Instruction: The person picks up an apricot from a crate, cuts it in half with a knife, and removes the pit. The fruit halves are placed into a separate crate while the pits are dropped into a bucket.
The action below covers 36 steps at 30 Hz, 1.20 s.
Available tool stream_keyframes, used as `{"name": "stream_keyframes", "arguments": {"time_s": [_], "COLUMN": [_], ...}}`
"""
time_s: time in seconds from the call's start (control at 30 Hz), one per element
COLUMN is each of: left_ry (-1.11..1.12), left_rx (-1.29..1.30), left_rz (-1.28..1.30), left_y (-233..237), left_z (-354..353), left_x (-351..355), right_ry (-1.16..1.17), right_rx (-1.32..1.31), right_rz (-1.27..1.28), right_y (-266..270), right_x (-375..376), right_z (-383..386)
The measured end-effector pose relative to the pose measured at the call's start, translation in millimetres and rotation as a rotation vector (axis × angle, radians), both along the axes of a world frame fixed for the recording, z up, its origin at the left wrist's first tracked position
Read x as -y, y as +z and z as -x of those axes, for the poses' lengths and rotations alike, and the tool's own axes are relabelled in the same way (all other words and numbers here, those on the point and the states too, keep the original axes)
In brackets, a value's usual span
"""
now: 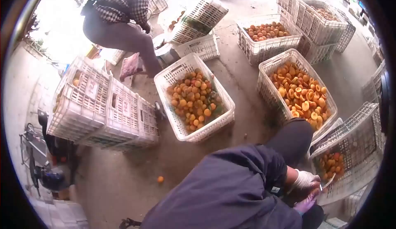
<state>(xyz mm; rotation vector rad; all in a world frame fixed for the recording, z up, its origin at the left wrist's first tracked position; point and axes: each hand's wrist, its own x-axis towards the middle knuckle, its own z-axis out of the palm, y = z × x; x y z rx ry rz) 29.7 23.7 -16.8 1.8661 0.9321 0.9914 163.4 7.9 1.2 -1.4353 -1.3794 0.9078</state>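
At the lower right, my hands are close together beside a tilted white crate with apricots inside. My left hand, in a white glove with reddish fingertips, is closed; what lies in its fingers is hidden. Just below it, my right hand, in a purple glove, has its fingers wrapped round what looks like a small knife, its thin pale blade pointing up and right. A crate of halved apricots stands beyond my knee.
A crate of whole apricots with green leaves stands mid-floor. Stacked white crates rise at the left, more at the upper right. One apricot lies on the floor. Another person in a checked top bends at the upper left.
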Motion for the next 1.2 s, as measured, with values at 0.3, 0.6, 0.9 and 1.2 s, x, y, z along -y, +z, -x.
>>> {"name": "stream_keyframes", "arguments": {"time_s": [0.3, 0.6, 0.9, 1.2], "left_ry": [0.265, 0.048, 0.027, -0.114], "left_rx": [0.037, 1.061, 0.866, 0.786], "left_rz": [0.13, 1.178, 1.261, 1.028], "left_y": [0, -36, 54, 45], "left_z": [-17, -31, 5, 11], "left_x": [4, -2, 12, 12], "right_ry": [-0.049, 0.103, 0.112, 0.07], "right_rx": [0.327, 0.348, -1.149, -1.039], "right_rz": [-0.114, -0.2, 0.382, 0.361], "right_y": [2, 21, 38, 43], "right_x": [14, 27, 29, 39], "right_z": [-3, 5, -9, -22]}}
